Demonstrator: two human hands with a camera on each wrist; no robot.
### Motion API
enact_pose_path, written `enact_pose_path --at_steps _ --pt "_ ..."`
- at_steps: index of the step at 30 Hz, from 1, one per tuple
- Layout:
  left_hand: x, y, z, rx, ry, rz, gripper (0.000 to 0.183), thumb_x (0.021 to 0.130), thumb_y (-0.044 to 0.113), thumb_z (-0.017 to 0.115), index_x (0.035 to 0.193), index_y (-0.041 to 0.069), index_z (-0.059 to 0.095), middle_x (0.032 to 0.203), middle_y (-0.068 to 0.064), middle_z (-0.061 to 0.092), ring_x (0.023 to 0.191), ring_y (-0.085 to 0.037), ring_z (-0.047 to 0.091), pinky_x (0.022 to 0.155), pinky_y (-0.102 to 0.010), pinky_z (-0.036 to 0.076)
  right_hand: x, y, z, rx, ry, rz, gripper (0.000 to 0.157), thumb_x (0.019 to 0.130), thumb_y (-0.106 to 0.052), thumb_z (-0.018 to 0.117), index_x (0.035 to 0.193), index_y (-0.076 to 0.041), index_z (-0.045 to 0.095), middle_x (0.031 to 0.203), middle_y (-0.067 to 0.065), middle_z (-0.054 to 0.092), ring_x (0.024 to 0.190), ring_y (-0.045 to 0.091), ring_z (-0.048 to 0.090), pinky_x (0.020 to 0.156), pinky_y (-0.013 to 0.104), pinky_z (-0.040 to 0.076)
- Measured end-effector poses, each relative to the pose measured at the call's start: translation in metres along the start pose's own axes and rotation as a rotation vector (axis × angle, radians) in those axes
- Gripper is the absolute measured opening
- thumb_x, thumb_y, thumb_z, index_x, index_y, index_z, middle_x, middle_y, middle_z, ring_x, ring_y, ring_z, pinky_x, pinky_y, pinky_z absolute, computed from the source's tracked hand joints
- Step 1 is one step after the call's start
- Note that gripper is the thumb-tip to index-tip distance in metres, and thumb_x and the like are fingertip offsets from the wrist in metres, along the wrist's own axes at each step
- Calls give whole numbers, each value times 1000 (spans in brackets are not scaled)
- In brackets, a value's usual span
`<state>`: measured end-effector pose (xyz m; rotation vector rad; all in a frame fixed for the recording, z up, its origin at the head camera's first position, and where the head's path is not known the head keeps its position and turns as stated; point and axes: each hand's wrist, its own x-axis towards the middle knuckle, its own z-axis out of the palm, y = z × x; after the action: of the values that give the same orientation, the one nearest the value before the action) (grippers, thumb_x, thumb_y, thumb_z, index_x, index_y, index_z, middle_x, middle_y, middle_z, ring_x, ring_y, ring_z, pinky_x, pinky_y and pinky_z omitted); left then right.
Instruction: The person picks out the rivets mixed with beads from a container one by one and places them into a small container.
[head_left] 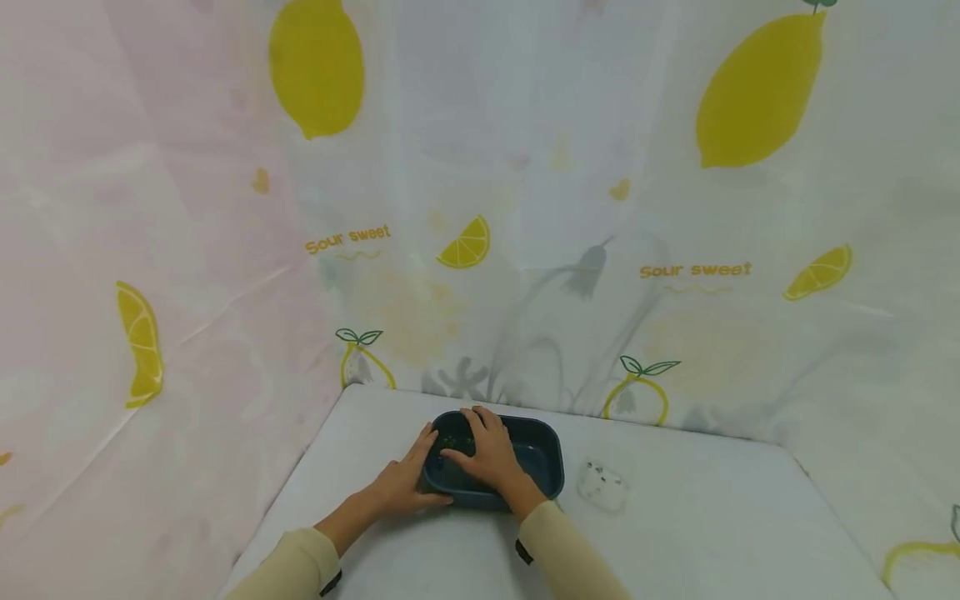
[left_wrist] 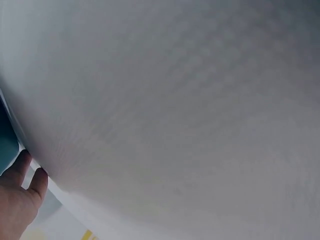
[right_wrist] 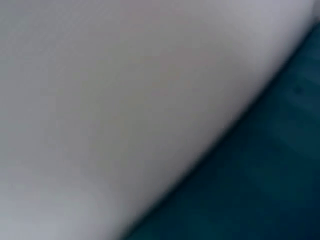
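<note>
A dark blue rectangular dish [head_left: 536, 454] with rounded corners stands on the white table. My left hand [head_left: 401, 485] holds its left end, fingers along the left wall and thumb at the near side. In the left wrist view, two fingertips of the left hand [left_wrist: 22, 192] show beside a sliver of the dish [left_wrist: 6, 142]. My right hand [head_left: 491, 454] reaches over the dish, fingers extended toward its far rim and thumb spread left. Small pale specks show inside beside the thumb; what they belong to is unclear. The right wrist view shows the blurred dish wall [right_wrist: 250, 185], without the hand.
Right of the dish lies a small clear, flat item [head_left: 602, 486] with dark spots. The white table [head_left: 697, 517] meets a lemon-print cloth [head_left: 525, 208] at the back and sides.
</note>
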<state>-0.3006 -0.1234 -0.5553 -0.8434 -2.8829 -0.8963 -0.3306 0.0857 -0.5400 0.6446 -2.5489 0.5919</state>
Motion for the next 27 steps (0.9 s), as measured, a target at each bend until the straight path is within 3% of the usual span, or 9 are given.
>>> enact_pose_path --at_steps 4,7,9,13,16,18,27 --pt "0 -3 -4 8 7 -28 114 79 60 75 158 7 14 166 -16 10 116 -40 60 91 -65 43 12 -2 11 24 184 -105 51 83 -34 80 121 -3 64 117 14 63 112 29 59 93 43 52" --pt "1 -5 -5 4 -12 -48 115 79 62 74 159 9 11 167 -15 8 118 -39 59 93 -64 43 18 -4 16 13 220 -102 39 85 -29 79 113 -4 68 108 10 68 103 26 64 88 38 55" --pt "1 -6 -5 -2 -16 -51 116 79 62 74 159 8 11 167 -14 7 118 -39 59 93 -64 43 19 -5 18 35 149 -35 37 86 -28 78 113 -6 68 109 9 70 104 25 65 89 38 54" --pt "0 -8 -3 -4 -10 -55 116 78 61 75 159 8 11 167 -14 7 118 -39 59 94 -66 42 20 -7 19 110 -106 119 40 89 -27 75 122 -6 67 121 10 70 114 27 65 97 41 51" --pt "0 -8 0 -2 -13 -43 115 79 62 74 159 7 12 167 -14 7 120 -39 59 93 -67 42 21 -8 19 144 -232 162 42 90 -27 73 126 -6 66 126 11 68 118 30 63 99 44 50" --pt "0 -7 1 -10 -18 -31 115 79 63 73 159 7 11 167 -13 6 122 -38 58 92 -67 42 21 -7 20 123 -266 166 42 91 -28 72 127 -7 66 125 10 69 117 30 64 99 44 50" --pt "1 -2 2 -21 -30 -32 115 80 64 72 159 9 10 167 -12 7 128 -38 54 94 -67 41 24 -6 26 48 -227 184 25 90 -26 72 111 -13 75 108 4 75 102 29 69 92 45 52"
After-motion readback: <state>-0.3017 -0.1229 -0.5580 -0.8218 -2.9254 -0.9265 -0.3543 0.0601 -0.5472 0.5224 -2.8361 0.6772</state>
